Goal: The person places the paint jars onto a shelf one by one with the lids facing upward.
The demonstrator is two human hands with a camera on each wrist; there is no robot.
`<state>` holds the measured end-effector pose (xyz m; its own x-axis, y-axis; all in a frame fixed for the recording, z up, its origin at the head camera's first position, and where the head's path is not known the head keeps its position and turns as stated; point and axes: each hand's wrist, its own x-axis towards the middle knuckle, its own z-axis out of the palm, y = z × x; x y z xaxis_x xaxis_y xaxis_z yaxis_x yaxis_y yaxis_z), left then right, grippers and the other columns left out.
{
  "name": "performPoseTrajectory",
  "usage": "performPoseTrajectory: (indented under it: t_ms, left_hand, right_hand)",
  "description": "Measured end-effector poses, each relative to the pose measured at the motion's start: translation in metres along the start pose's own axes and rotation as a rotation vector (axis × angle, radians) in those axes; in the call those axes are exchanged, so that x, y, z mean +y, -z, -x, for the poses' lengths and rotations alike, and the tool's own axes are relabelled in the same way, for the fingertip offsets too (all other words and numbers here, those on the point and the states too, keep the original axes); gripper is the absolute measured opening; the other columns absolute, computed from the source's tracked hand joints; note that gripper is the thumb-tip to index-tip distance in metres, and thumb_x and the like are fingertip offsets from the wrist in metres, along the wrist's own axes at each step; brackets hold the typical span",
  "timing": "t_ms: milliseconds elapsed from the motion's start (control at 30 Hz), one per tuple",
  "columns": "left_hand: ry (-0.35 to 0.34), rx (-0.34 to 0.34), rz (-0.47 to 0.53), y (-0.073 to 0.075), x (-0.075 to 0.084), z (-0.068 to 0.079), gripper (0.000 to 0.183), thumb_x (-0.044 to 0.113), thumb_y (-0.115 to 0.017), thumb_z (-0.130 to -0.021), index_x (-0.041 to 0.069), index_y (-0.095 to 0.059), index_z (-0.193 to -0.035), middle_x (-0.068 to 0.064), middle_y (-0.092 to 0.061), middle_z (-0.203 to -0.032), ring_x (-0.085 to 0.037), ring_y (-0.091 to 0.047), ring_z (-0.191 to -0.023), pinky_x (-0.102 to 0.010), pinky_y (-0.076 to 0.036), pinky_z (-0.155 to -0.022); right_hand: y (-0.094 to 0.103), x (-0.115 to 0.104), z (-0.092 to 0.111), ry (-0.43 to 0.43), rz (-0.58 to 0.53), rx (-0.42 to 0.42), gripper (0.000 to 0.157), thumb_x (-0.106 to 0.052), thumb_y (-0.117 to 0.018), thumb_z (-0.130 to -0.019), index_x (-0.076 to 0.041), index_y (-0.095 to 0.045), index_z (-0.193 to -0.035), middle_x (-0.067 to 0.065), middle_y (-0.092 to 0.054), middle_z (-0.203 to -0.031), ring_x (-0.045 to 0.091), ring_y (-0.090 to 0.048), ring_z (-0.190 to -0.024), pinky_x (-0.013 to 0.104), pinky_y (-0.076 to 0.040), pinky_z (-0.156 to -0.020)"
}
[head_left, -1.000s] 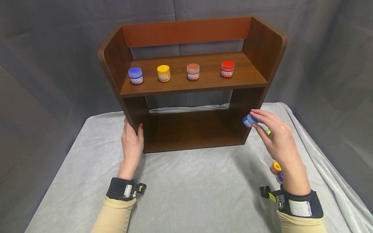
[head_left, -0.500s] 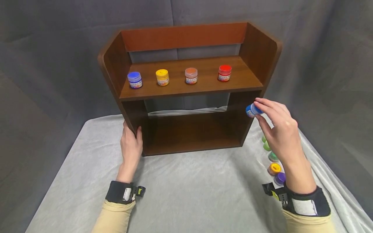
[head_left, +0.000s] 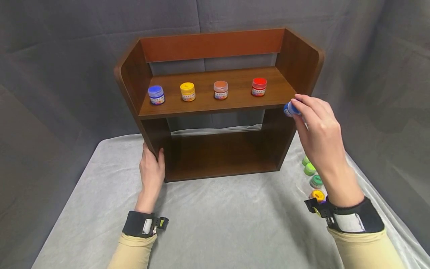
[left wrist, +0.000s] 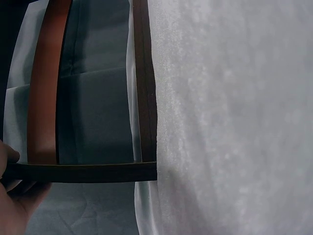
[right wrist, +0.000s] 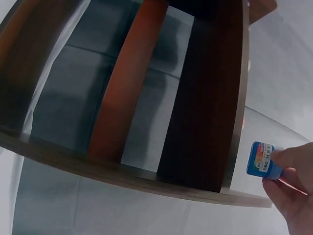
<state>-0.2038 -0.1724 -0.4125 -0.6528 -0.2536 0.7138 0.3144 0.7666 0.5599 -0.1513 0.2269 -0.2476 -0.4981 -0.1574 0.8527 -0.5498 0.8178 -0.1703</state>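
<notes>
Between thumb and fingers, my right hand [head_left: 320, 127] pinches a small blue paint jar [right wrist: 260, 160], tilted, close in front of the right end of the upper shelf. My left hand [head_left: 152, 172] grips the left side panel of the brown wooden shelf unit [head_left: 215, 110]; in the left wrist view its thumb and fingers wrap the panel's edge. Along the upper shelf stand a violet-blue paint jar [head_left: 156, 95], a yellow paint jar [head_left: 187, 92], a brown paint jar [head_left: 220, 90] and a red paint jar [head_left: 259, 87], spaced apart in a row.
On the grey cloth [head_left: 218, 220] right of the unit, several more jars stand in a line beside my right forearm, among them a light green jar [head_left: 309, 169], a dark green jar [head_left: 316, 181] and an orange-yellow jar [head_left: 317, 195]. A grey curtain [head_left: 67, 74] hangs behind.
My right hand has risen with the blue paint jar from beside the lower compartment to the upper shelf's level. The left hand keeps its grip; the view has shifted slightly.
</notes>
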Motion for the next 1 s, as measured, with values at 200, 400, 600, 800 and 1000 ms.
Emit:
performPoseTrajectory:
  t_ms: [200,400,600,800,1000]
  left_hand:
    - [0.004,0.0,0.001,0.0,-0.001,0.001,0.052,0.014,-0.059,-0.095,-0.008,-0.041,-0.137,-0.035,-0.061,-0.115,-0.053,-0.06,-0.103,-0.064,-0.046,-0.081]
    - [-0.003,0.001,0.007,-0.001,-0.002,0.0,0.051,0.015,-0.059,-0.095,-0.008,-0.042,-0.138,-0.034,-0.061,-0.115,-0.052,-0.061,-0.103,-0.064,-0.046,-0.081]
    - [-0.004,-0.003,0.003,0.0,-0.002,-0.001,0.05,0.015,-0.059,-0.095,-0.008,-0.042,-0.137,-0.035,-0.061,-0.114,-0.052,-0.061,-0.103,-0.063,-0.046,-0.08]
    - [0.001,-0.008,0.0,0.0,-0.001,-0.001,0.051,0.016,-0.059,-0.095,-0.008,-0.042,-0.136,-0.034,-0.061,-0.114,-0.052,-0.061,-0.103,-0.063,-0.046,-0.081]
    - [0.005,-0.006,0.005,0.001,0.0,-0.001,0.052,0.015,-0.059,-0.095,-0.009,-0.041,-0.137,-0.035,-0.061,-0.116,-0.052,-0.06,-0.104,-0.063,-0.046,-0.082]
  right_hand:
    - [-0.005,0.004,-0.012,0.024,0.028,0.028,0.036,0.0,-0.068,-0.085,0.005,-0.067,-0.121,0.021,-0.066,-0.125,0.04,-0.059,-0.115,0.048,-0.045,-0.102]
    - [-0.008,0.01,-0.021,0.035,0.073,0.033,0.033,-0.001,-0.065,-0.087,0.006,-0.067,-0.119,0.022,-0.067,-0.124,0.04,-0.06,-0.114,0.048,-0.046,-0.102]
    - [-0.011,0.014,-0.027,0.056,0.119,0.014,0.033,0.002,-0.065,-0.087,0.006,-0.067,-0.12,0.023,-0.066,-0.124,0.042,-0.06,-0.113,0.05,-0.047,-0.1]
    - [-0.013,0.015,-0.032,0.064,0.186,-0.065,0.035,0.003,-0.064,-0.087,0.006,-0.065,-0.122,0.024,-0.064,-0.127,0.041,-0.058,-0.117,0.052,-0.046,-0.099]
    - [-0.016,0.016,-0.042,0.091,0.238,-0.122,0.034,0.004,-0.061,-0.089,0.007,-0.064,-0.123,0.025,-0.064,-0.126,0.041,-0.056,-0.116,0.056,-0.05,-0.09]
